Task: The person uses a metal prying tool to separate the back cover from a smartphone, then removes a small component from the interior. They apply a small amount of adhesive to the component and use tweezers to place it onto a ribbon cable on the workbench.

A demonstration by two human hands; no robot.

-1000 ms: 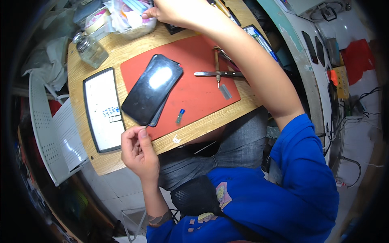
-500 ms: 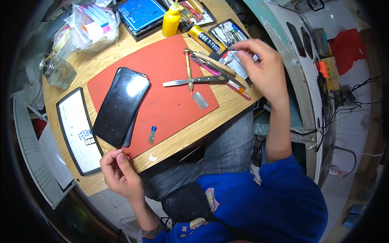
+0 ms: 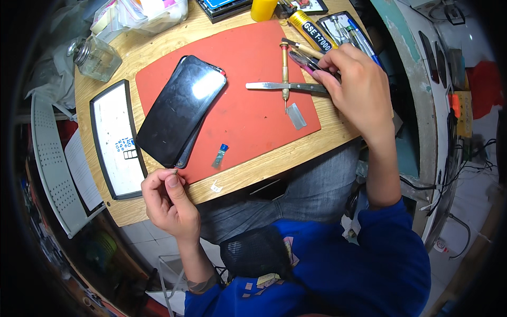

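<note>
My left hand (image 3: 170, 203) is closed at the table's front edge, thumb and forefinger pinching something tiny that I cannot make out. Just beyond its fingertips lies a black phone (image 3: 174, 113), its glossy screen part resting askew over the part beneath, on a red mat (image 3: 248, 55). My right hand (image 3: 359, 87) has come down on a bundle of tools, its fingers and thumb round a slim black tool (image 3: 312, 65); the palm hides most of it. Beside it, a flat metal spatula (image 3: 269, 86) crosses a brass-coloured screwdriver (image 3: 285, 68). A small grey blade (image 3: 297, 117) sits near them.
A small blue-ended strip (image 3: 220, 155) is on the mat; a white scrap (image 3: 215, 186) lies by the table edge. A black-framed white board (image 3: 117, 140) and a glass jar (image 3: 97, 59) stand left. Behind are a yellow glue tube (image 3: 311, 31), a yellow bottle (image 3: 262, 9) and a tool tray (image 3: 348, 34).
My right hand has lowered onto the tools and its fingers have closed round the slim black one. My left hand keeps its pinch. The whole view has shifted, so the table appears higher and further right.
</note>
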